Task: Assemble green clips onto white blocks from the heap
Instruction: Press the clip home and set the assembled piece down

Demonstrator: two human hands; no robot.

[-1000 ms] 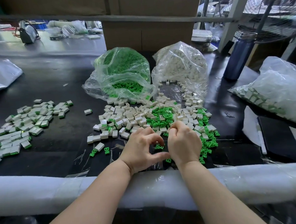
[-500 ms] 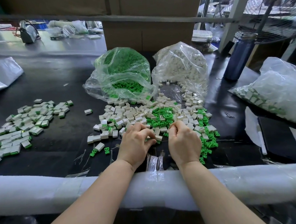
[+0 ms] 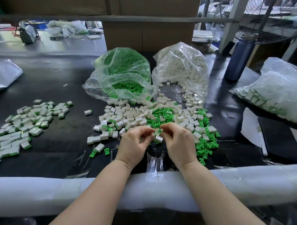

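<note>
Both grips pinch one white block over the heap: left hand steadies, right hand seats green clip.

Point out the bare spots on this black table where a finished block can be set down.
Bare table lies behind the finished pile, left of the green bag. A second patch sits between that pile and the loose heap, around the lone block. Crowded: the heap ahead of both hands, and green clips right of the right hand.
</note>
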